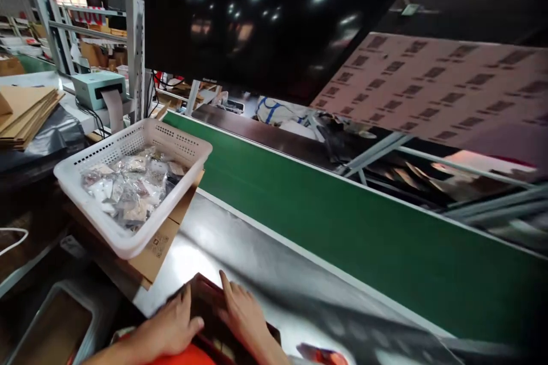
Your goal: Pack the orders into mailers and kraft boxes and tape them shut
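Observation:
A dark reddish-brown, box-like thing (209,311) with thin upright edges is at the bottom of the view, at the near edge of the metal table. My left hand (171,325) grips its left side, with the thumb lying toward the middle. My right hand (246,313) holds the right side, its index finger stretched along the upper edge. The lower part of this thing is cut off by the frame, and its exact kind is unclear. A small red thing (323,355), blurred, lies to the right of my right hand.
A white plastic basket (137,248) with several clear bags of small goods (135,182) stands on flat cardboard (160,245) at the left. Behind the metal table (240,245) runs a green conveyor belt (308,199). A label printer (99,89), stacked cardboard (28,117) and a large dark screen (265,23) are farther back.

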Motion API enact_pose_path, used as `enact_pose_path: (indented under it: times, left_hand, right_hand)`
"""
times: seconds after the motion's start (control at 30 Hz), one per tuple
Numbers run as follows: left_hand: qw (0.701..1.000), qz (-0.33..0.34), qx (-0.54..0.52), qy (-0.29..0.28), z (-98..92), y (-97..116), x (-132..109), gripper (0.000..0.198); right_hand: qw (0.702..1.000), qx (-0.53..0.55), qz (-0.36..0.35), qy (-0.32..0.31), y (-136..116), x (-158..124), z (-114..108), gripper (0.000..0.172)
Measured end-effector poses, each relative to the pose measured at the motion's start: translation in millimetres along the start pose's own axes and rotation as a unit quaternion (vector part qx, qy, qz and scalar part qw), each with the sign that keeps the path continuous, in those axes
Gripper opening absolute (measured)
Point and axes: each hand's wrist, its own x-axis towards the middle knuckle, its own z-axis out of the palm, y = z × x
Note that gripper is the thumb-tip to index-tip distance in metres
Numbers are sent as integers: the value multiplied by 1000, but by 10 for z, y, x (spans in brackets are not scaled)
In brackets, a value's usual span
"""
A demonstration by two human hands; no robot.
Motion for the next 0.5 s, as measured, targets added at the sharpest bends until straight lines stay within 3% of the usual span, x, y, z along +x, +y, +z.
enact_pose_path:
  times: [0.1, 0.2, 0.3, 0.37, 0.4, 0.43, 0.5]
  left_hand:
    - [994, 86, 2, -66, -571, 262, -497, 95]
    - [967, 247, -11, -59, -1308, 414, -1132, 52]
    - [942, 295, 61, 150, -2087, 422, -1453, 40]
    - [918, 237, 138, 287, -2577, 403, -1373, 44]
    - [912, 177, 184, 321, -2794, 396, -1264, 57]
    - [912, 103, 225, 326, -2982, 391, -1130, 81]
    - [920, -38, 276, 274, -3252, 379, -853, 126]
  right_hand:
    - [998, 54, -11, 19, 63, -8, -391, 78]
    - [979, 136, -99, 114, 32, 90, -1152, 64]
    - [936, 185, -218, 206, -307, 430, -2120, 45]
    - [920, 191, -278, 198, -721, 800, -2677, 43]
    - [920, 183, -303, 168, -964, 1001, -2878, 53]
    - [923, 172, -318, 130, -1215, 1194, -3014, 74]
    - [939, 124, -318, 31, -1688, 1508, -3079, 132]
